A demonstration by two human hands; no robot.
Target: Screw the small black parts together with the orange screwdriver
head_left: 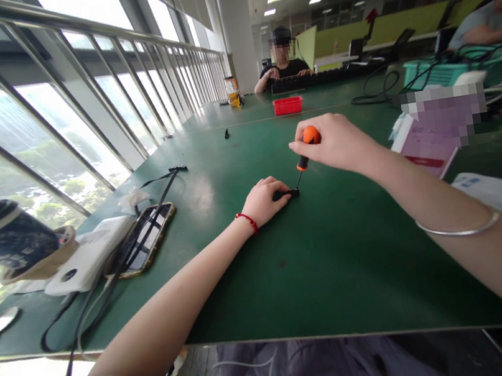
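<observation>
My right hand point(331, 141) is closed around the orange and black handle of a screwdriver point(303, 161). The screwdriver leans a little, and its thin shaft runs down to the end of a small black part point(295, 193). My left hand point(265, 201), with a red cord on its wrist, pinches this part against the green table point(256, 287). Fingers cover most of the black part, so its full shape is hidden. Whether the tip sits in a screw is too small to tell.
A red tray point(288, 106) stands ahead, and a small black piece point(226, 134) lies left of it. At left are a phone point(149, 237), a white power bank point(91, 256), cables and a cup point(4, 237). A teal basket point(423, 75) is right. Another person point(285, 70) sits opposite.
</observation>
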